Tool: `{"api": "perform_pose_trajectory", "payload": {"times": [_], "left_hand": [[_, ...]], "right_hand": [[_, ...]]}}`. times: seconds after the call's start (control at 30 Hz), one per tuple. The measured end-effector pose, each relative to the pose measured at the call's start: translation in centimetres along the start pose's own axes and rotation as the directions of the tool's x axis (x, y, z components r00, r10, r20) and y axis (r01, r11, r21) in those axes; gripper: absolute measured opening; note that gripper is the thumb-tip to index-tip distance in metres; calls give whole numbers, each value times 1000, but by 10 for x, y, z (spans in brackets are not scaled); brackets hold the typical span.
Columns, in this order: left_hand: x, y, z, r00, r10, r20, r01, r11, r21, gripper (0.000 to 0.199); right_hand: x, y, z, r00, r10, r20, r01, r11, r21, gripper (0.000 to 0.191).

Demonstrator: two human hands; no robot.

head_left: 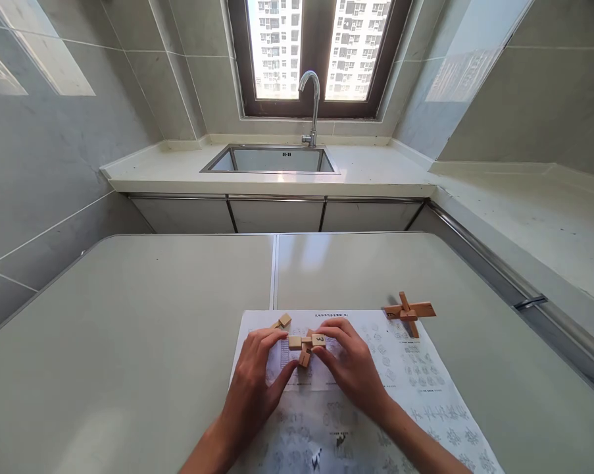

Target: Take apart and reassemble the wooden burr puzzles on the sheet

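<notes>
Several notched wooden puzzle pieces (295, 343) cross each other between my two hands, above a printed sheet (400, 388). My left hand (254, 372) is closed on them from the left, with the index fingertip by the pale block's end and the thumb by the lower, redder piece (304, 358). From the other side, my right hand (352, 362) pinches the end marked "3" (319, 340) between thumb and fingers. Another pale wooden piece (284, 320) lies just beyond my left fingers. Where the pieces meet is partly covered by my fingers.
A reddish-brown interlocked wooden cross (408, 315) stands at the sheet's far right corner. The sheet lies on a pale table (153, 342) with a centre seam. Beyond are a counter (375, 161), a sink (272, 172), a faucet (314, 105) and a window.
</notes>
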State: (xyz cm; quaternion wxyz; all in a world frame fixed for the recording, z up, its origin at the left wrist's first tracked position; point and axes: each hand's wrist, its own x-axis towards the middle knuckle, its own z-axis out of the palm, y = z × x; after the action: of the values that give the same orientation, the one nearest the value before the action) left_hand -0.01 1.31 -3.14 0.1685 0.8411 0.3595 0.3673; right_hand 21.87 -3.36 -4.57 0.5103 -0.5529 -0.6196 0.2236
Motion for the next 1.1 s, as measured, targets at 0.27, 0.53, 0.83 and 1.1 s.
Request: {"api": "perform_pose_trajectory", "payload": {"times": [0.27,0.53,0.83,1.1], "left_hand": [[-2,0,5,942,201,268,-240,964,119,29],[-2,0,9,956,196,219,-229,964,137,21],[-2,0,10,965,193,175,-224,959,172,8],[-5,-3,14,968,218,121,-239,952,194,12]], "right_hand": [[1,2,-4,956,292,15,-288,930,229,33],[3,-5,-1,978,186,95,-200,967,156,29],[1,-1,2,989,89,119,-106,984,140,22],[-2,5,5,986,93,141,-107,990,90,15]]}}
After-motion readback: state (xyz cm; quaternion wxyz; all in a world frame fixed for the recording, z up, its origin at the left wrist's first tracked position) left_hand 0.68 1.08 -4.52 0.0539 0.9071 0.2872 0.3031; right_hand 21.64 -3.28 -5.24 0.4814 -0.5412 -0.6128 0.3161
